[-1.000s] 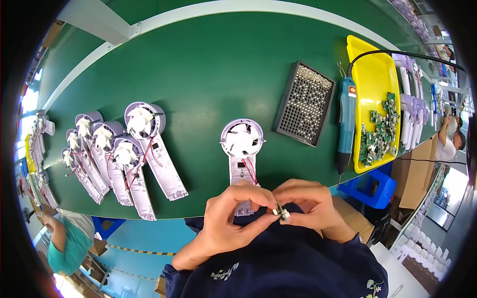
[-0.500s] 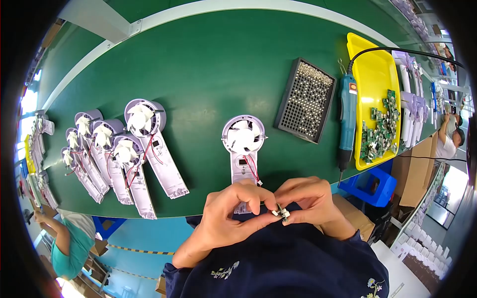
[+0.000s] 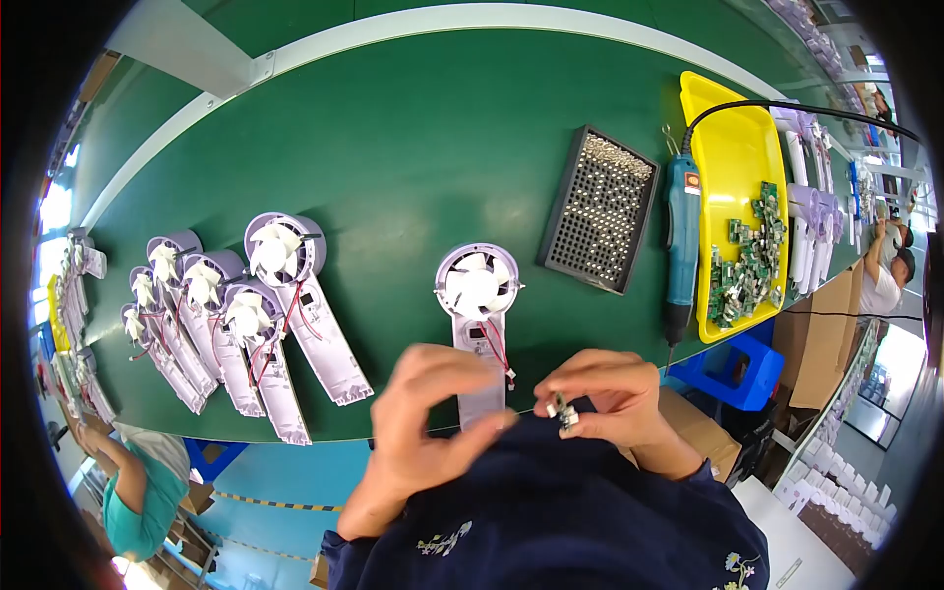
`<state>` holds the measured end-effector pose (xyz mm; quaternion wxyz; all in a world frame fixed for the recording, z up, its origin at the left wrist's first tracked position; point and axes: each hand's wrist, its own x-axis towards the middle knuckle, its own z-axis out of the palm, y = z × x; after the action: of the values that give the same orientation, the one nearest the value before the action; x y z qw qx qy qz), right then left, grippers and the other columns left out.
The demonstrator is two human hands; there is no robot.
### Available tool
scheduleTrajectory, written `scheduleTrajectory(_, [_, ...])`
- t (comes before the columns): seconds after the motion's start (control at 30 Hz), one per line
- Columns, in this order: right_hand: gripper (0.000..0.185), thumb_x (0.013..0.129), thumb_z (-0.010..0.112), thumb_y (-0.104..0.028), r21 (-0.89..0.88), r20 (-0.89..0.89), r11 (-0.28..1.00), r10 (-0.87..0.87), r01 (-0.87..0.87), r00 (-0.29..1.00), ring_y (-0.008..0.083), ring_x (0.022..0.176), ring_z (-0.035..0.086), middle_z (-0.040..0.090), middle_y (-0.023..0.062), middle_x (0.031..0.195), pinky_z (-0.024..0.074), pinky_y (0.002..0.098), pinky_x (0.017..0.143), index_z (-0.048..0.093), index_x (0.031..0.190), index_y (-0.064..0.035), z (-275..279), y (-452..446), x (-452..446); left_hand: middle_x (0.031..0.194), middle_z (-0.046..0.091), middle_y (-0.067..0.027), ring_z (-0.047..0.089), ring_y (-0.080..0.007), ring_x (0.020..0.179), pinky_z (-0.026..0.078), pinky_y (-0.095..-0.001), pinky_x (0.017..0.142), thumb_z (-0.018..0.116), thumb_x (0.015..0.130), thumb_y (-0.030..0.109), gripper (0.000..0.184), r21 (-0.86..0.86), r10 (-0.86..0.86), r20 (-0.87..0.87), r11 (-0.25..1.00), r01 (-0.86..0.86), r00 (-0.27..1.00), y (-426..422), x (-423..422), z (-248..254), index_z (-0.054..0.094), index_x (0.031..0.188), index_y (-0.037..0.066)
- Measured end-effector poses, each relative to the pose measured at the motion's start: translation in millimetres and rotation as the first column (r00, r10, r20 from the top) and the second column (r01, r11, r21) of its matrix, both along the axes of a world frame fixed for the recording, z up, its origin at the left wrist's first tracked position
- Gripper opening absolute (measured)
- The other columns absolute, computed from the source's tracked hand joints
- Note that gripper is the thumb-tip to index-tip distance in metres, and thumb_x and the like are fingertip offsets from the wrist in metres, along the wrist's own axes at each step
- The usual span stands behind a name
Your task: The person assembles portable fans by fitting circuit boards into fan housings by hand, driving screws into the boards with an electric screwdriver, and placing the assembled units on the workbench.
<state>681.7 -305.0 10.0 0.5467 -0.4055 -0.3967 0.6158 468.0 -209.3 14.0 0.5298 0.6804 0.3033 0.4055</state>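
My right hand (image 3: 615, 398) pinches a small circuit board (image 3: 562, 411) with white connectors between thumb and fingers, near the table's front edge. To its left, my left hand (image 3: 428, 423) is slightly blurred, its thumb and fingers apart with nothing between them. Directly ahead lies a lilac handheld fan housing (image 3: 479, 295) with white blades; red wires with a small white plug run down its open handle. My left hand is beside the lower end of that handle and hides part of it.
Several similar fan housings (image 3: 285, 251) lie at left. On the right are a black screw tray (image 3: 602, 211), a blue electric screwdriver (image 3: 683, 236) with a cable, and a yellow tray (image 3: 723, 177) holding circuit boards. A blue stool (image 3: 742, 374) stands below the edge. Other people sit at both sides.
My left hand has let go of the circuit board and moved left, its fingers opening. The board stays in my right hand, turned slightly.
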Motion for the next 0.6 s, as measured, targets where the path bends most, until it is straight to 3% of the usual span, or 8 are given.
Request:
scheduleTrajectory(0.03, [0.047,0.076,0.079,0.008,0.016,0.08,1.0,-0.021,0.02,0.997,0.0289,0.102,0.069,0.066,0.0235,0.115,0.0612,0.0359,0.084,0.065,0.121,0.0072,1,1,4,0.098,0.068,-0.0152,0.066,-0.03,0.086,0.054,-0.0355,0.074,0.084,0.066,-0.003,0.047,0.131,0.07,-0.158,0.99,-0.049,0.985,5,-7,-3,0.062,0.107,0.001])
scheduleTrajectory(0.07, [0.047,0.076,0.079,0.008,0.017,0.088,1.0,-0.024,0.023,0.996,0.0289,0.102,0.069,0.066,0.0235,0.115,0.0612,0.0359,0.084,0.065,0.121,0.0072,2,1,4,0.1,0.062,-0.0141,0.063,-0.0282,0.086,0.053,-0.0358,0.073,0.082,0.067,-0.004,0.051,0.132,0.11,-0.253,0.988,-0.078,0.961,7,-8,-1,0.063,0.114,0.002])
scheduleTrajectory(0.17, [0.045,0.073,0.084,0.002,-0.012,0.168,0.991,-0.129,0.132,0.977,0.0328,0.091,0.073,0.068,0.025,0.108,0.0618,0.0389,0.079,0.067,0.114,0.0078,-1,1,3,0.1,0.048,-0.0092,0.052,-0.0231,0.082,0.048,-0.0333,0.072,0.08,0.07,-0.002,0.066,0.051,-0.041,-0.443,0.996,0.071,0.896,11,-1,7,0.061,0.132,0.009])
scheduleTrajectory(0.23, [0.044,0.073,0.084,0.001,0.023,0.186,0.993,-0.114,0.112,0.976,0.0321,0.091,0.073,0.068,0.0243,0.108,0.0614,0.0383,0.079,0.068,0.114,0.007,0,3,4,0.1,0.049,-0.0104,0.053,-0.0236,0.084,0.046,-0.032,0.071,0.08,0.067,-0.003,0.066,0.041,-0.033,-0.485,0.997,0.06,0.874,12,9,7,0.063,0.13,0.009])
scheduleTrajectory(0.3, [0.044,0.073,0.084,0.001,0.058,0.202,0.994,-0.104,0.094,0.974,0.0314,0.091,0.072,0.068,0.0237,0.108,0.061,0.0377,0.079,0.068,0.114,0.0063,0,5,4,0.098,0.045,-0.0087,0.049,-0.0229,0.079,0.046,-0.033,0.069,0.079,0.073,0.002,0.066,0.109,-0.029,-0.507,0.989,0.097,0.861,16,11,6,0.06,0.135,0.013])
scheduleTrajectory(0.37, [0.043,0.074,0.084,-0.002,0.132,0.381,0.99,-0.088,0.04,0.921,0.0285,0.091,0.072,0.069,0.0219,0.105,0.0595,0.0356,0.079,0.069,0.113,0.0051,0,7,6,0.094,0.044,-0.0078,0.049,-0.0223,0.078,0.045,-0.0336,0.066,0.077,0.075,0.003,0.064,0.097,-0.051,-0.534,0.988,0.121,0.844,19,14,9,0.06,0.136,0.013])
scheduleTrajectory(0.53, [0.043,0.071,0.087,-0.008,0.23,0.621,0.972,-0.187,0.051,0.761,0.0246,0.089,0.07,0.07,0.016,0.107,0.0565,0.031,0.077,0.072,0.11,0.0025,-2,11,6,0.066,0.058,-0.0051,0.055,-0.0244,0.055,0.044,-0.0353,0.056,0.076,0.078,0.01,0.069,0.084,-0.097,-0.613,0.979,0.187,0.784,23,21,17,0.052,0.143,0.014])
scheduleTrajectory(0.6, [0.043,0.072,0.086,-0.007,0.221,0.617,0.973,-0.191,0.065,0.764,0.0254,0.091,0.07,0.07,0.0156,0.104,0.056,0.0321,0.08,0.071,0.111,0.0023,-3,14,7,0.067,0.058,-0.0052,0.057,-0.0241,0.057,0.045,-0.0359,0.056,0.075,0.079,0.009,0.069,0.057,-0.103,-0.627,0.982,0.178,0.772,25,24,21,0.051,0.143,0.013])
